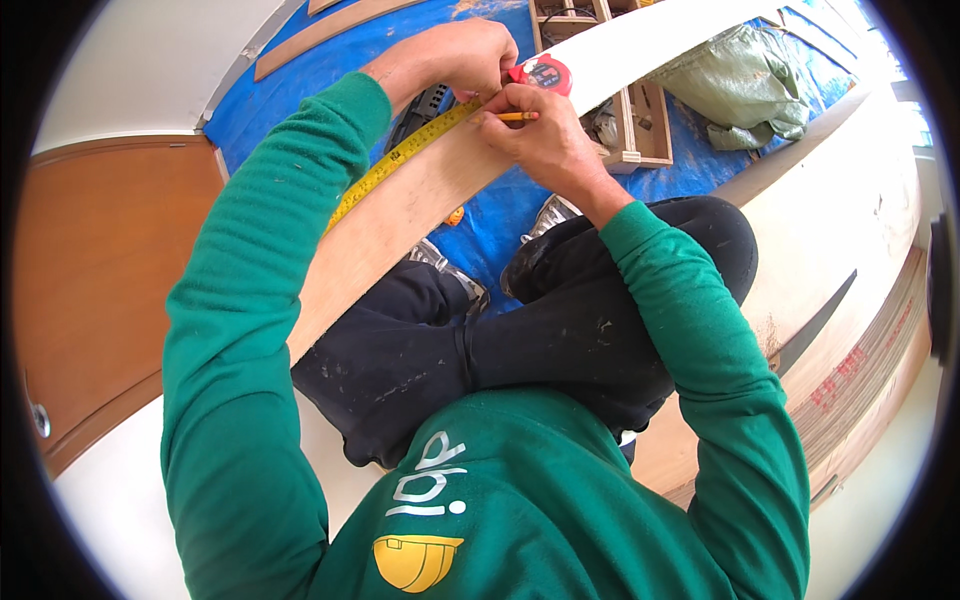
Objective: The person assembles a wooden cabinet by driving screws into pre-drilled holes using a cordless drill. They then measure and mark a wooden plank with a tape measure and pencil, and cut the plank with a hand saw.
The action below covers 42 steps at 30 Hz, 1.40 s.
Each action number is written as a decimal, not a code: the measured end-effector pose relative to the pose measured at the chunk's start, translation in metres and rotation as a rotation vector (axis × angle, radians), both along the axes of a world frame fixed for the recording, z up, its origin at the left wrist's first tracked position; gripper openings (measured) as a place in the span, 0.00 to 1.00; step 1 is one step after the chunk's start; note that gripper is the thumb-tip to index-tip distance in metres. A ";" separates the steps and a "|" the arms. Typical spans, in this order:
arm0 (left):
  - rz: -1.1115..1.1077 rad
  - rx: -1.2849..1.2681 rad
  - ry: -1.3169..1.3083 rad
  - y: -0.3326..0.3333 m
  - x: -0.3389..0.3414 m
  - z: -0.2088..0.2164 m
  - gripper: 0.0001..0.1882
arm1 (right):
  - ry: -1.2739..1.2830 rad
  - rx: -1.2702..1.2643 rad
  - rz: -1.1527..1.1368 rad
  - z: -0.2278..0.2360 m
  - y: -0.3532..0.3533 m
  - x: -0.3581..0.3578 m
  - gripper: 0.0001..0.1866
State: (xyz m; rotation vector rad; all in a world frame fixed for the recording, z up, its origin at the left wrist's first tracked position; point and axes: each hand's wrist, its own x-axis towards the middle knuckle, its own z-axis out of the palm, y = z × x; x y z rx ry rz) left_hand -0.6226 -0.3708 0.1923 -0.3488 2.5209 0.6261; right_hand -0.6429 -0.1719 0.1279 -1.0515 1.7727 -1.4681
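Observation:
A long light wooden board (400, 225) runs slantwise across my lap, from the lower left toward the upper right. Along its far edge lies the extended yellow blade of a tape measure (545, 72), whose red case rests at the hands. My left hand (465, 58) is closed at the blade beside the case; its fingertips are partly hidden. A short yellow pencil (517, 116) is pinched in my right hand (553, 138), which rests on the board just below the case. The pencil's tip end is hidden by the fingers.
Blue tarp (490, 195) covers the floor. Beyond the board stand a wooden tool box (640, 125) and a green sack (745, 85). A dark power tool (425, 110) lies partly under the board. At right, a handsaw (818, 325) rests on stacked plywood (850, 385). An orange-brown door (110, 290) is at left.

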 end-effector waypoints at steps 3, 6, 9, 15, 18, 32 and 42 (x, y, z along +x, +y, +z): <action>0.014 0.013 0.007 -0.001 0.000 0.000 0.10 | -0.008 -0.002 -0.012 0.003 0.000 0.000 0.13; 0.016 0.040 0.006 -0.004 0.003 0.000 0.12 | -0.066 -0.090 -0.057 0.013 0.000 -0.009 0.12; -0.018 -0.017 0.083 -0.007 0.012 -0.006 0.14 | 0.100 -0.327 -0.202 0.021 0.004 -0.027 0.08; 0.103 -0.045 0.460 0.009 0.074 -0.025 0.13 | 0.806 0.138 -0.049 0.005 0.001 -0.031 0.22; 0.164 -0.098 0.600 0.033 0.139 -0.014 0.11 | 0.875 0.169 -0.017 -0.005 -0.005 -0.032 0.22; 0.173 -0.504 0.464 0.131 0.235 0.117 0.10 | 0.866 -0.075 0.006 0.087 0.045 0.093 0.32; -0.317 -0.280 1.248 0.242 0.140 0.129 0.25 | 0.948 0.175 -0.794 0.120 0.285 0.035 0.36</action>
